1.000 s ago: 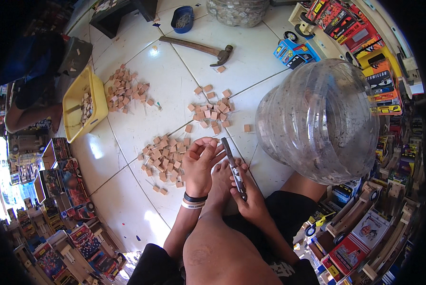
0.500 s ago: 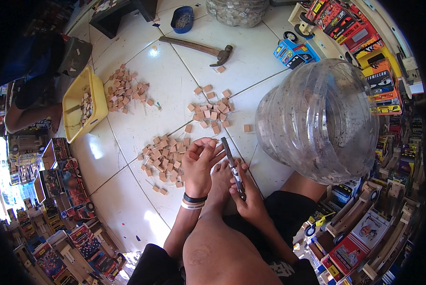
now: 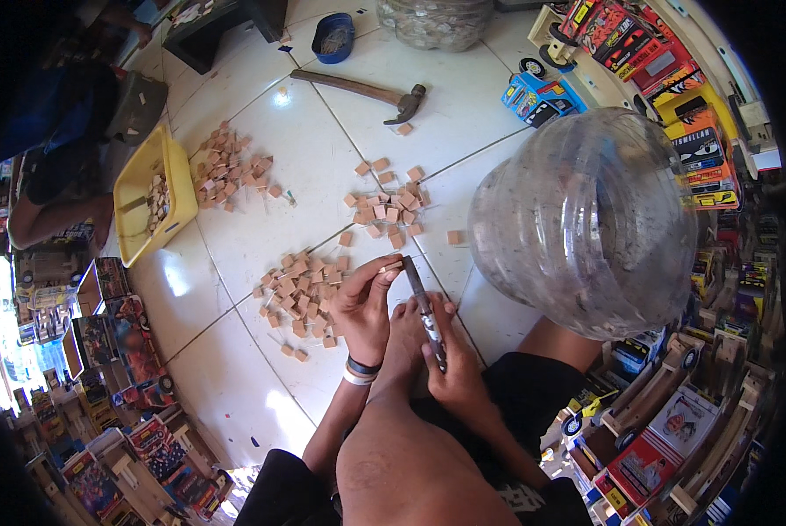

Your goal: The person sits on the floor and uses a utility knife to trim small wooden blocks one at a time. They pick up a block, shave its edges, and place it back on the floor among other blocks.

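Note:
Between the thumb and fingers of my left hand (image 3: 364, 302) is a small pale wooden block (image 3: 391, 266), partly hidden by the fingertips. My right hand (image 3: 456, 368) is closed around a slim dark tool (image 3: 417, 286) with a black-and-white patterned handle; its kind I cannot make out. The tool's dark tip is right at the block, seemingly touching it. Just beyond my left hand lies a pile of small square wooden blocks (image 3: 302, 296), many with thin metal pins sticking out. Two more piles lie farther off, one in the middle (image 3: 384, 207) and one at left (image 3: 226, 167).
A claw hammer (image 3: 358, 85) lies on the white tiled floor (image 3: 235, 386), near a blue dish (image 3: 333, 42) of small metal pieces. A yellow bin (image 3: 189, 206) stands at left beside another person's leg (image 3: 47, 215). On the right are a large clear plastic container (image 3: 577, 228) and toy trucks (image 3: 647, 456).
The tool's tip has moved left and met the block at my left fingertips. My left hand has turned slightly, showing more of the block. The piles look unchanged.

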Tool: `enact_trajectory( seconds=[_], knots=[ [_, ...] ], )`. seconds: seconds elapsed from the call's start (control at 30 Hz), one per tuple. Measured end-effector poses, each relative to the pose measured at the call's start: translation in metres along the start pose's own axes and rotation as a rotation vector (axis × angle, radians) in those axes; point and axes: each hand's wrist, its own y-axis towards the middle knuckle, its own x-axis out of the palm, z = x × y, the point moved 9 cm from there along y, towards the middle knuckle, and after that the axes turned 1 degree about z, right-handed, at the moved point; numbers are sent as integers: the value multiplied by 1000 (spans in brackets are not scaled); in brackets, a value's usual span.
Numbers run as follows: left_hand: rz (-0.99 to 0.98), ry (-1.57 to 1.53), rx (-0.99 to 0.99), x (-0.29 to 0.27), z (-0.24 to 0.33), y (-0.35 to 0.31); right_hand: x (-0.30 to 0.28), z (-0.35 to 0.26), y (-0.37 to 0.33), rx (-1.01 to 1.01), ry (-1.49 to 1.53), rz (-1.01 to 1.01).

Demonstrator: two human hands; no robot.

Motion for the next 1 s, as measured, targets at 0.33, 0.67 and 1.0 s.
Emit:
enact_trajectory(
  seconds=[0.33,0.67,1.0],
  knots=[
    [2,463,176,-5,23,8,-7,-3,10,-100,-382,101],
    [-137,1,-257,-24,0,29,-35,11,6,-13,-66,-53],
    [-253,-6,-343,-12,4,18,-22,6,-1,-14,-23,-192]
  ],
)
